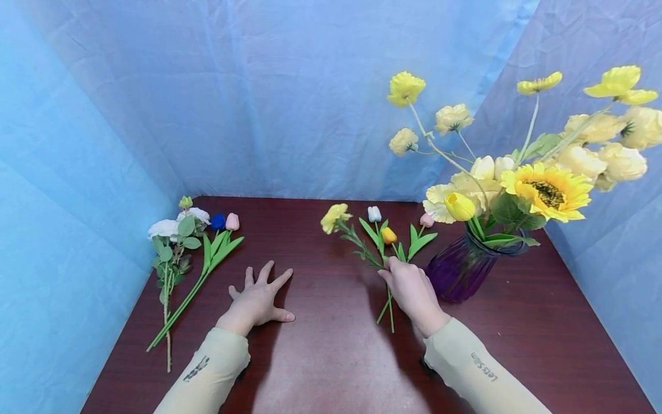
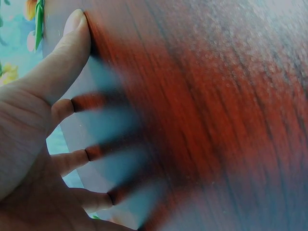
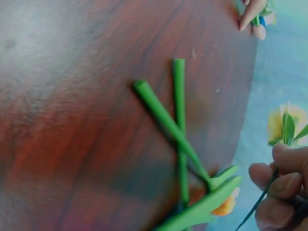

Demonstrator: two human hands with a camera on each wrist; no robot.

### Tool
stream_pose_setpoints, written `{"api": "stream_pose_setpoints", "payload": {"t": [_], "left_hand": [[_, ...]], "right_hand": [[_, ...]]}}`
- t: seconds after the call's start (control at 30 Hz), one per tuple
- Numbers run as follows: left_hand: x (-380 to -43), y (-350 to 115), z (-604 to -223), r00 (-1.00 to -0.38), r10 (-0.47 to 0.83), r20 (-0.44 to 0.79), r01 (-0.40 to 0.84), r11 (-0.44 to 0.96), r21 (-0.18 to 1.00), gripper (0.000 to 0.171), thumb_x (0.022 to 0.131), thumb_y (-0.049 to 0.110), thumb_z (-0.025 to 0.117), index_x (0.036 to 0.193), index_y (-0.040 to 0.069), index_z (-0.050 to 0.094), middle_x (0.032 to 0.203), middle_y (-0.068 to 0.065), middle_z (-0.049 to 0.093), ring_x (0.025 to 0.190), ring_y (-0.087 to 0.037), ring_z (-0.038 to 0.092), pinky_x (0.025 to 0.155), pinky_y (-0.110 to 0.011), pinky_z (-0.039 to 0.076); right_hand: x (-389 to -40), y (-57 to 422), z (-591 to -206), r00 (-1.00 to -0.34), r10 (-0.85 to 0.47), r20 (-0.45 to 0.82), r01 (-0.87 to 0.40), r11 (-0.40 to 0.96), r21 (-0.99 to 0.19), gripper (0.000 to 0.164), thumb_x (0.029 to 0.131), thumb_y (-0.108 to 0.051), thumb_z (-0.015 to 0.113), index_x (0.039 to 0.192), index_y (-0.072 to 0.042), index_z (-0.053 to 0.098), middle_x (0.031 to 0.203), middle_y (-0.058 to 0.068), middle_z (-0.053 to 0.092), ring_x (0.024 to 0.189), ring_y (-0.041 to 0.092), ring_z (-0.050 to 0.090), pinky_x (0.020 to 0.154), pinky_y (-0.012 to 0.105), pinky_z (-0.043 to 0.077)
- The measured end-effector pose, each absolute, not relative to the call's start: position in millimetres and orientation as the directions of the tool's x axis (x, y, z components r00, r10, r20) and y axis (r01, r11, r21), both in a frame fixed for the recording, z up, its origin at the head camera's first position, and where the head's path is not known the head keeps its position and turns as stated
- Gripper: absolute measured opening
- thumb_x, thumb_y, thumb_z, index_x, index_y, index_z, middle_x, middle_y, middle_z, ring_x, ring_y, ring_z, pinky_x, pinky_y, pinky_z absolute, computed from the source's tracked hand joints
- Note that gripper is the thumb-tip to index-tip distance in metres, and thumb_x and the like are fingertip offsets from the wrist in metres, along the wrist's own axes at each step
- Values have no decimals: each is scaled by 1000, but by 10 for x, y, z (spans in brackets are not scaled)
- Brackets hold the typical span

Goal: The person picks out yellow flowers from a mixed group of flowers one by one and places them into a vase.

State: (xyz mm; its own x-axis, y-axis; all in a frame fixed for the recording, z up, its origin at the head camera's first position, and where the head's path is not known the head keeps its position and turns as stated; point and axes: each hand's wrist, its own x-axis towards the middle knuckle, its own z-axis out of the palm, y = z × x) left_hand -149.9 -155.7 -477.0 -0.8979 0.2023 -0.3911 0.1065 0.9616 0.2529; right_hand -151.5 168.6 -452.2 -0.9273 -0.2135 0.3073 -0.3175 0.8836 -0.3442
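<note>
My right hand (image 1: 414, 290) pinches the thin dark green stem of a yellow carnation (image 1: 335, 218), whose head leans to the left. In the right wrist view thumb and fingers (image 3: 284, 185) close round that stem. Around this hand lie a white tulip (image 1: 374, 214), an orange tulip (image 1: 388, 235) and a pink tulip (image 1: 426, 219); two of their green stems (image 3: 179, 96) cross on the table. My left hand (image 1: 258, 299) holds nothing, its fingers spread wide with the fingertips at the tabletop (image 2: 202, 120).
Close to the right hand, a purple glass vase (image 1: 460, 273) holds a sunflower (image 1: 548, 192) and several yellow and cream flowers. At the left lie white roses (image 1: 164, 229), a blue tulip (image 1: 218, 221) and another pink tulip (image 1: 233, 221). Blue cloth (image 1: 289, 115) surrounds the table.
</note>
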Motion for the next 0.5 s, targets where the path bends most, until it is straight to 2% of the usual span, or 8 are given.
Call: {"api": "stream_pose_setpoints", "payload": {"t": [0.17,0.3,0.4,0.5], "left_hand": [[-1504,-1554,-4781,-896,201,-396,98,959,265,102,70,60,77,152,34,24,159,-16,7,136,-56,1,91,-84,17],[-1510,-1555,-4780,-895,200,-399,94,959,269,102,70,60,77,152,34,24,159,-16,7,136,-56,1,91,-84,16],[-1513,-1563,-4777,-894,202,-400,97,959,266,102,69,60,77,152,34,24,159,-16,7,136,-56,1,91,-84,17],[-1513,-1568,-4779,-895,206,-397,103,959,266,102,69,61,77,152,33,24,158,-16,8,136,-56,2,91,-85,17]], "right_hand": [[-1494,1606,-4403,-844,-328,424,-461,847,-263,14,87,-16,73,83,-12,60,68,-2,58,56,18,59,45,36,48],[-1469,1567,-4248,-748,-427,509,-572,803,-168,12,85,-11,74,88,-7,62,71,1,55,57,16,55,45,35,49],[-1445,1541,-4099,-669,-497,553,-636,768,-80,11,87,-7,70,90,-4,60,71,3,51,55,17,50,42,34,46],[-1414,1515,-3948,-590,-546,595,-678,735,2,6,93,-6,60,89,-2,57,71,4,47,53,17,43,39,33,42]]}}
